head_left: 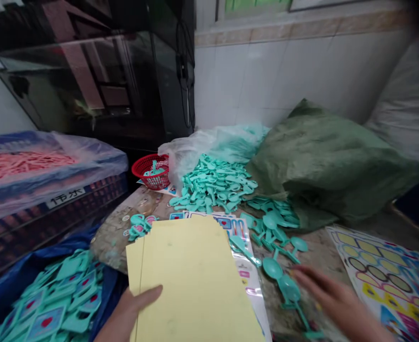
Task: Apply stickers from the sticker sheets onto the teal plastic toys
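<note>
White tiles (238, 80) backed a worn table (115, 225) heaped with teal plastic pieces (216, 185). Yellow sheets (191, 270) were at its near side, gripped by the left hand (127, 308), thumb pressed on top, other fingers hidden. Just beside teal spoons (271, 267), the right hand (332, 297) blurred; whether its fingers pinched anything, I couldn't tell.

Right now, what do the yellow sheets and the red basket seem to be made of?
Yellow sheets: likely paper or thin card, matte, lying flat with straight edges and no shine. Red basket: probably smooth moulded plastic, judging by its even lattice wall.
</note>
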The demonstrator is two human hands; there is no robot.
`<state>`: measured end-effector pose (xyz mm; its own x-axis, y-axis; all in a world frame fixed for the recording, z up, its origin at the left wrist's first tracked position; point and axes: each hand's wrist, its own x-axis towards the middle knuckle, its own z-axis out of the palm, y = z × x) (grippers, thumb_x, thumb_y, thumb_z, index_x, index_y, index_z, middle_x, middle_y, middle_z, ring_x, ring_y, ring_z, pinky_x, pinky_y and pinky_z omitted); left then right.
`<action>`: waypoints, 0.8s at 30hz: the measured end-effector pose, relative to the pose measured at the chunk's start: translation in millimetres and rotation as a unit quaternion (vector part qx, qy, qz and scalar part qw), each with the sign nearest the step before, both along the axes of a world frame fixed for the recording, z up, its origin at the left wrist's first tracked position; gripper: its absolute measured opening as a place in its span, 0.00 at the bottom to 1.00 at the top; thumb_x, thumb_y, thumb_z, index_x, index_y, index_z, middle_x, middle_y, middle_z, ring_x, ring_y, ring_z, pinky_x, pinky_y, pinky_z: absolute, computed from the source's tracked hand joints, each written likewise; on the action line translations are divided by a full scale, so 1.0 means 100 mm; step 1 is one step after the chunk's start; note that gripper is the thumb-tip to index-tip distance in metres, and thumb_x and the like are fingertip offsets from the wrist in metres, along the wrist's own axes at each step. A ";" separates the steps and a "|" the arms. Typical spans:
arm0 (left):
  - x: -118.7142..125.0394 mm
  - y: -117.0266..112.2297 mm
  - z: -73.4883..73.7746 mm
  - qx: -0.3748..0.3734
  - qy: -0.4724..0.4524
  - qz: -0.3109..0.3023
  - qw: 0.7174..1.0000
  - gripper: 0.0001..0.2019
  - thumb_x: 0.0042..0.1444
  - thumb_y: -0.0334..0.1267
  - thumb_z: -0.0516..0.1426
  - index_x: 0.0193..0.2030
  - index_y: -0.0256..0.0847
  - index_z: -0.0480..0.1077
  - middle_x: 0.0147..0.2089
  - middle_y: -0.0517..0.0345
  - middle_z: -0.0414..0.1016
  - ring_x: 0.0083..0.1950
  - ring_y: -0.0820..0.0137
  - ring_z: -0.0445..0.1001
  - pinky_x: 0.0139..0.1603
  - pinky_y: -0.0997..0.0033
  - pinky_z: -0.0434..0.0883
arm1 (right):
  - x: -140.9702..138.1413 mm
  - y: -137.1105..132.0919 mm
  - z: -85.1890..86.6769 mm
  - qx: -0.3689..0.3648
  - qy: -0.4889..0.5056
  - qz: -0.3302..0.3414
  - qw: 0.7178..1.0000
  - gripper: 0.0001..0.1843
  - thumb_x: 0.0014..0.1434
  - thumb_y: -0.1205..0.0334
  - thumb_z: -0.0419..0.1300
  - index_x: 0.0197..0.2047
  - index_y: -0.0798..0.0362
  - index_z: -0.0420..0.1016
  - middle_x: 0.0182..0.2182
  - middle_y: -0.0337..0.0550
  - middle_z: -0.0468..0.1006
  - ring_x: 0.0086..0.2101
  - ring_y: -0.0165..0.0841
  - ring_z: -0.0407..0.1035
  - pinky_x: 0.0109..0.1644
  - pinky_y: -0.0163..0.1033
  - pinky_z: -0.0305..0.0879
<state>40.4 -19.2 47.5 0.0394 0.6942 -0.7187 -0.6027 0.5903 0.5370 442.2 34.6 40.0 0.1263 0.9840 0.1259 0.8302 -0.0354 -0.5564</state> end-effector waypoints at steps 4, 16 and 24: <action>0.06 0.02 -0.03 0.042 -0.041 0.002 0.998 0.45 0.43 0.32 0.65 0.66 0.38 0.47 0.45 0.41 0.79 0.47 0.45 0.75 0.47 0.44 0.70 | -1.24 -0.14 0.03 -0.095 0.002 0.117 0.989 0.17 0.49 0.46 0.58 0.34 0.49 0.74 0.34 0.47 0.77 0.36 0.41 0.70 0.40 0.42 0.65; -0.06 0.03 -0.10 0.084 -0.080 -0.015 0.993 0.43 0.47 0.36 0.64 0.67 0.38 0.46 0.50 0.39 0.75 0.50 0.49 0.74 0.51 0.49 0.69 | -1.32 -0.04 -0.04 -0.174 0.153 0.055 0.971 0.14 0.51 0.48 0.54 0.26 0.50 0.69 0.24 0.37 0.75 0.26 0.35 0.67 0.26 0.34 0.56; -0.17 0.06 -0.21 0.028 -0.007 -0.036 0.999 0.39 0.42 0.39 0.66 0.62 0.43 0.58 0.50 0.46 0.76 0.51 0.46 0.72 0.50 0.44 0.70 | -1.23 -0.09 0.02 -0.103 0.154 0.057 0.981 0.18 0.55 0.49 0.50 0.22 0.51 0.67 0.26 0.40 0.73 0.31 0.36 0.66 0.33 0.37 0.58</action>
